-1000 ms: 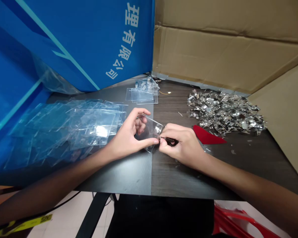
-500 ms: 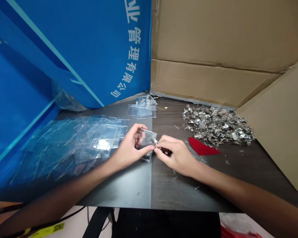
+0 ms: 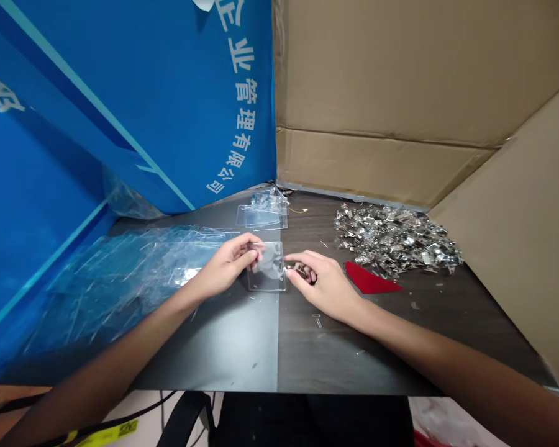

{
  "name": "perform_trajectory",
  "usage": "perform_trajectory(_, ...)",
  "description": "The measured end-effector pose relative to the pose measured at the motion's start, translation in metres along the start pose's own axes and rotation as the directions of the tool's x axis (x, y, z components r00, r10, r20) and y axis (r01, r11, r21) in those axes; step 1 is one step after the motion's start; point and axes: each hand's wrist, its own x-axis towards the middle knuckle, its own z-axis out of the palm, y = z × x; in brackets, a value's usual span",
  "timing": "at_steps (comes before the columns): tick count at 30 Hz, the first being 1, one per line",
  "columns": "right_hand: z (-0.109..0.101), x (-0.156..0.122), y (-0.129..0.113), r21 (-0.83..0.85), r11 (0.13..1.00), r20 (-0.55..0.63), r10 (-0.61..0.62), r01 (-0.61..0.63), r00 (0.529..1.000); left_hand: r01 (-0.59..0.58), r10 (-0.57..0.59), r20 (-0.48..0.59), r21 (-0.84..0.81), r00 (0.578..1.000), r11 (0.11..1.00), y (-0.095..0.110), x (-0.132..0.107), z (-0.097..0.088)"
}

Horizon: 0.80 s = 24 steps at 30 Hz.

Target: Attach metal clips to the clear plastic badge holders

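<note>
Badge holder under left fingers

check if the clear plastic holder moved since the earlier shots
Yes, leftward: the clear plastic holder straddled the tabletop seam earlier, and now lies just left of it.

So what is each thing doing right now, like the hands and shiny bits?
left hand: holding the sleeve
clear plastic sleeve: held near the table
right hand: pinching a metal clip
metal clip: at the sleeve's edge
heap of metal clips: piled loosely
clear sleeves: spread, overlapping
</note>
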Motion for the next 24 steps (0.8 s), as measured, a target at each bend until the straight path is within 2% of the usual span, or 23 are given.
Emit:
perform_trajectory(4,-0.006,0.009,0.007,-0.055,0.993,-0.067,0.096,-0.1,0.993,0.032,-0.029,-0.104,0.03,0.994,0.999,0.011,0.019,-0.015)
perform_trajectory(8,-0.012,0.016,0.018,-0.166,0.972,-0.138,0.145,-0.167,0.98,0.045,-0.033,-0.235,0.048,0.971,0.998,0.021,0.064,-0.03)
perform_trajectory(12,-0.017,0.018,0.027,-0.261,0.941,-0.179,0.172,-0.215,0.969,0.072,-0.03,-0.422,0.082,0.906,0.994,0.022,0.119,-0.041)
perform_trajectory(15,-0.021,0.019,0.03,-0.322,0.914,-0.21,0.187,-0.248,0.96,0.126,-0.022,-0.526,0.164,0.85,0.978,0.015,0.144,-0.045)
perform_trajectory(17,-0.023,0.019,0.03,-0.359,0.897,-0.22,0.185,-0.256,0.958,0.177,0.001,-0.56,0.265,0.828,0.948,0.008,0.147,-0.046)
perform_trajectory(19,-0.023,0.019,0.029,-0.383,0.897,-0.191,0.158,-0.222,0.969,0.216,0.039,-0.553,0.388,0.832,0.896,0.003,0.141,-0.047)
perform_trajectory(22,-0.021,0.018,0.027,-0.317,0.946,-0.063,0.043,-0.06,0.997,0.227,0.068,-0.462,0.552,0.884,0.802,0.003,0.12,-0.051)
perform_trajectory(24,-0.018,0.015,0.024,-0.257,0.964,0.032,-0.066,0.072,0.997,0.213,0.062,-0.393,0.617,0.918,0.758,0.006,0.102,-0.058)
